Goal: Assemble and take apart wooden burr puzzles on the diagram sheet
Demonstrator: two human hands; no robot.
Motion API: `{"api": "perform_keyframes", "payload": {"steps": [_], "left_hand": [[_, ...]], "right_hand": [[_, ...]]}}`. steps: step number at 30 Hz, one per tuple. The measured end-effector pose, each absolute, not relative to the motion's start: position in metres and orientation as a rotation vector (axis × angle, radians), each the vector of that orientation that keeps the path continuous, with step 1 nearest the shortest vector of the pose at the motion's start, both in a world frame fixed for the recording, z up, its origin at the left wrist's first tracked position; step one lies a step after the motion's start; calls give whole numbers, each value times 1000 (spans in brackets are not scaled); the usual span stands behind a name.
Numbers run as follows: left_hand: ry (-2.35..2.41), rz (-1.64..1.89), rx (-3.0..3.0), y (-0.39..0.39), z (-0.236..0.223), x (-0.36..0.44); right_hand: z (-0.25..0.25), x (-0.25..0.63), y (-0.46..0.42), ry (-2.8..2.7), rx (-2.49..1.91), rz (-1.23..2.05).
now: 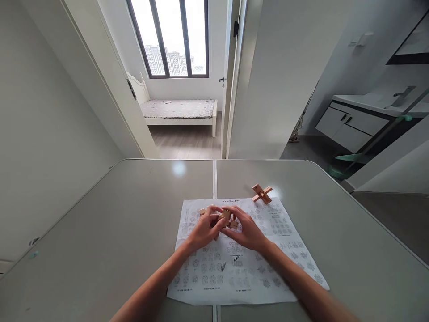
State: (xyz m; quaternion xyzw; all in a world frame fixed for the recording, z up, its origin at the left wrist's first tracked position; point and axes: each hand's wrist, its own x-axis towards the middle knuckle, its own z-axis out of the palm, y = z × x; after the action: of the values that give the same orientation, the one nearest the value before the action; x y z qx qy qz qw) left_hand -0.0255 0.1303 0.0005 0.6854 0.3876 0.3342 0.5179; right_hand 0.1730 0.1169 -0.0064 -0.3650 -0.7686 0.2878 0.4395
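Both my hands meet over a printed instruction sheet (244, 273) on the grey table (117, 232). My left hand (204, 230) and my right hand (244, 231) are closed from either side on a small wooden puzzle (225, 216) made of light notched sticks. A stick end pokes out at the left of my left hand. A second wooden puzzle, a finished cross of sticks (262, 193), lies apart at the sheet's far right corner, untouched.
The table is two panels joined by a seam (214, 179). Beyond it an open doorway shows a bed (179, 111) under a window. A washbasin cabinet (351, 125) and a green mop (348, 157) stand at the right.
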Motion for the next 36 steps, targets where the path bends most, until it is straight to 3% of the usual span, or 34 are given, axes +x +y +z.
{"api": "perform_keyframes", "payload": {"steps": [8, 36], "left_hand": [[893, 813, 1585, 127, 4, -27], [948, 944, 1690, 125, 9, -29]], "right_hand": [[-3, 177, 120, -1506, -968, 1240], [-6, 176, 117, -1433, -854, 1612]]}}
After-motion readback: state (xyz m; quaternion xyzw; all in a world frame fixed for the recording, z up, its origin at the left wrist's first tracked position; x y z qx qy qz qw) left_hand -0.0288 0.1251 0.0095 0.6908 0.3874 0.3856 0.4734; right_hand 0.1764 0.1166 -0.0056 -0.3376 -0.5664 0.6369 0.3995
